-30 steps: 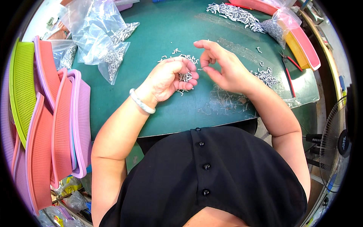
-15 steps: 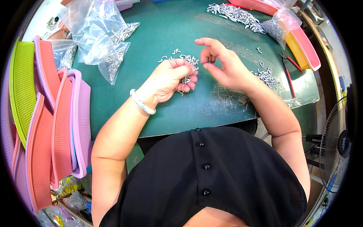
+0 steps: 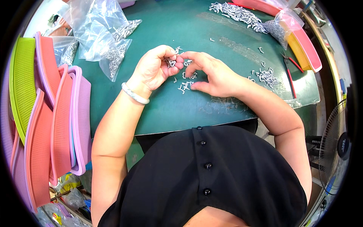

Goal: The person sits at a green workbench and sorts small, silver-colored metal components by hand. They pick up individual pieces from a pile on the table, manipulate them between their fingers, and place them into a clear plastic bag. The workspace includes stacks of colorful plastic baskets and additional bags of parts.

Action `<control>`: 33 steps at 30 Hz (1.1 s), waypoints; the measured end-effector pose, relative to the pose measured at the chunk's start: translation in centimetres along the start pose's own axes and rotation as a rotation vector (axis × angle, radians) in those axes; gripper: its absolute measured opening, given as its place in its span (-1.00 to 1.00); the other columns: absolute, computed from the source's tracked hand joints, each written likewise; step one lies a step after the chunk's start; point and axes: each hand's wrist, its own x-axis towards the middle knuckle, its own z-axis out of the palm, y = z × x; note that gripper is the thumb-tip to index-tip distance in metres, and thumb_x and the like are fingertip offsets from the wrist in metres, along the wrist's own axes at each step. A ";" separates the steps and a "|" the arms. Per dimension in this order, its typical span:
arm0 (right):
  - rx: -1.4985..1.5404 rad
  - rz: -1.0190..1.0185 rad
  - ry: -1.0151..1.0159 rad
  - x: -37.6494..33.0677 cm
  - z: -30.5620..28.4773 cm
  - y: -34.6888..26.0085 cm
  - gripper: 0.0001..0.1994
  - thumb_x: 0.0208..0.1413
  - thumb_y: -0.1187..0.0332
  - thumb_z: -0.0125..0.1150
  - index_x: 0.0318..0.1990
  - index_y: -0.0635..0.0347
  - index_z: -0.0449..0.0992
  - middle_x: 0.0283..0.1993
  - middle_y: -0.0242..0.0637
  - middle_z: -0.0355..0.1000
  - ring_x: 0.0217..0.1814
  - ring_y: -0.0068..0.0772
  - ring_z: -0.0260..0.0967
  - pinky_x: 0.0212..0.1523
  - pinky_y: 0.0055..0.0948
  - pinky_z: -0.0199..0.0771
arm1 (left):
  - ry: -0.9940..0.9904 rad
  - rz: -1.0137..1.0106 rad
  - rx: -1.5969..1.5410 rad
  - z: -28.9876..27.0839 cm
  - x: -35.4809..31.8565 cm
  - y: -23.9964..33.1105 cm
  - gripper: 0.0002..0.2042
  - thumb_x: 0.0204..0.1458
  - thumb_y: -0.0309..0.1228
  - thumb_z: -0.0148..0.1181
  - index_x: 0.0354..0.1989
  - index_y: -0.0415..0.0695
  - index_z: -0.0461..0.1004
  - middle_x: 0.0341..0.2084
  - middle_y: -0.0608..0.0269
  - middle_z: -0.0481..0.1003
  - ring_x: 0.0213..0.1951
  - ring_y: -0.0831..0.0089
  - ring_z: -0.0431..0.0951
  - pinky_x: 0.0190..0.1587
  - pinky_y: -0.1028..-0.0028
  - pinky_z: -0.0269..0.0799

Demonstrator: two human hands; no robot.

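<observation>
My left hand (image 3: 154, 68), with a pale bangle (image 3: 135, 94) on its wrist, is half curled around several small bent silver metal pieces (image 3: 171, 62). Its thumb lies over the top near the fingertips. Close against those fingertips reaches my right hand (image 3: 215, 73), thumb and index finger spread apart and nothing visible between them. Loose silver pieces (image 3: 185, 87) lie on the green tabletop (image 3: 170, 109) below and between both hands, partly covered by the right fingers.
Another small heap of bent pieces (image 3: 267, 77) is at right, beside red-handled pliers (image 3: 289, 75). Farther back lie larger curved silver parts (image 3: 238, 16). Clear bags (image 3: 98, 34) of parts are at back left. Stacked plastic baskets (image 3: 62, 121) line the left; a fan (image 3: 334, 147) stands right.
My left hand has moved left and up, turning palm upward. My right hand has come down and left to meet it, and more of the loose pieces show below.
</observation>
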 end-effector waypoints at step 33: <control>-0.097 0.190 -0.047 -0.9 -2.3 1.1 -0.59 -0.15 0.61 0.03 -0.04 0.26 0.27 -0.46 -0.29 0.33 -0.32 -0.26 0.28 -0.26 -0.35 0.30 | -0.006 -0.150 0.257 1.9 -0.5 -1.5 -0.91 0.02 -0.48 0.01 -0.36 -0.24 0.36 -0.59 0.30 0.37 -0.61 0.65 0.35 -0.72 0.78 0.19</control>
